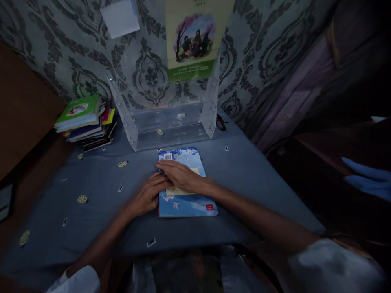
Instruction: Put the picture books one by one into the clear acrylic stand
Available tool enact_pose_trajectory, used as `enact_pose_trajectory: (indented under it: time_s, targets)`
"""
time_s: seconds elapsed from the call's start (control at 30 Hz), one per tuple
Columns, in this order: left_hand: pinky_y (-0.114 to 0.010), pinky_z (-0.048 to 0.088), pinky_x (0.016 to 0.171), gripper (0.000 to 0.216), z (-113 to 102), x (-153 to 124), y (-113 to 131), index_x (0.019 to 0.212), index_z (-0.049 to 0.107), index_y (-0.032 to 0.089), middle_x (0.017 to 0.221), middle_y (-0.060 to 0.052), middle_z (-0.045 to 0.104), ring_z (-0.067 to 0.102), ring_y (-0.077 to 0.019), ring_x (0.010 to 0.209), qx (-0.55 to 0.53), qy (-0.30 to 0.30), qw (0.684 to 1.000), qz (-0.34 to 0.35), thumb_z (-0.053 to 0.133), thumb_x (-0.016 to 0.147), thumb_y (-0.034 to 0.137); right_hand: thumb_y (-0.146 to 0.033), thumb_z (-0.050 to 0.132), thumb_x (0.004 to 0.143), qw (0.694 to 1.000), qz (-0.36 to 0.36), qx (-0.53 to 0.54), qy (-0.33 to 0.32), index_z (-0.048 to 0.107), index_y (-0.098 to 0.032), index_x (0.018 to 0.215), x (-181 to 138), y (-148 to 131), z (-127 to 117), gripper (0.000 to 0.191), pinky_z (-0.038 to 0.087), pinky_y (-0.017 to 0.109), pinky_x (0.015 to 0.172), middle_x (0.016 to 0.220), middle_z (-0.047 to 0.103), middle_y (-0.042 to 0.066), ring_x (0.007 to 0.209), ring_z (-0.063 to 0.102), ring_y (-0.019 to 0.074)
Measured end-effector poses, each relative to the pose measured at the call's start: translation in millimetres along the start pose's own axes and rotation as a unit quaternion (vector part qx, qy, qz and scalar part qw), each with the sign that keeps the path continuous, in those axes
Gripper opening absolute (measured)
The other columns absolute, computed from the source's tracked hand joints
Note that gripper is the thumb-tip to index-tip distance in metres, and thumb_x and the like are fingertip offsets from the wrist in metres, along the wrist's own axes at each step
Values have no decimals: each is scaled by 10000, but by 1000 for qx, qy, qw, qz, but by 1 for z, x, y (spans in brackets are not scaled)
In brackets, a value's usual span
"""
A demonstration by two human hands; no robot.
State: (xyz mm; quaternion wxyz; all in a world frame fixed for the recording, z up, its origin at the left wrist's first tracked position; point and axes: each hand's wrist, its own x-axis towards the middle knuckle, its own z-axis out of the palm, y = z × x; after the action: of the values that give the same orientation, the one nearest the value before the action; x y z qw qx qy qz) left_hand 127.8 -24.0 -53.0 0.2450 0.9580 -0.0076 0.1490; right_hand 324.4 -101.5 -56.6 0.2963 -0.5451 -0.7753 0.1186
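A blue book [186,207] lies on the cloth-covered table in front of me, its barcode side up. My right hand [180,175] rests across the upper middle of the cover with the fingers stretched toward the left edge. At that left edge is my left hand [151,192], its fingers extended over the spine side and meeting the right hand. Both palms face down, and neither hand grips the book. Just beyond it stands a clear acrylic rack [171,136].
A stack of books [82,118] sits at the back left. Dark glasses [221,123] lie beside the rack. A green-and-cream picture sheet [192,49] and a white card [120,18] show above. The tablecloth [244,179] ends at the right, near a blue glove-like shape [366,177].
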Motion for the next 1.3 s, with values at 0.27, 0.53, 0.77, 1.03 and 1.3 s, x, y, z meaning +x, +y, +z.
enact_pose_trajectory:
  time_s: [0.27,0.53,0.77,1.03,1.3]
  targets:
    - [-498,372,1175,486,4,-2,-3,1365,589,224,1330,-122,664,587,-243,1300,8,28,999,18,482,920,62,-323,330,1045,998,69,8,4,444,-159,1503,16,27,11,499,338,497,1220,1567,451,132,1499,335,258]
    - [-504,379,1174,463,9,-7,-9,1356,570,214,1375,-140,636,555,-234,1348,8,50,998,34,499,926,58,-361,309,1043,984,157,-59,63,436,-125,1505,-36,68,-11,535,268,561,1242,1572,432,173,1496,340,290]
    - [-523,293,1226,609,-2,-9,-1,1474,471,214,1507,-136,519,434,-236,1448,34,-37,999,9,424,901,12,-369,325,1027,980,162,-61,95,467,-171,1493,-49,72,-9,526,295,591,1227,1578,434,131,1496,340,297]
    - [-461,255,1240,535,-36,2,-28,1532,401,213,1623,-106,359,320,-251,1509,41,-116,987,-105,429,1008,316,-320,360,1006,981,152,-36,118,487,-185,1476,-48,72,-8,504,290,578,1233,1557,471,106,1491,354,275]
    - [-544,157,1243,605,-12,56,-42,1494,434,84,1611,-209,335,277,-329,1520,70,-75,983,-150,446,997,429,-238,395,978,979,157,-20,130,527,-160,1438,-64,58,-11,485,315,535,1227,1502,539,117,1467,400,259]
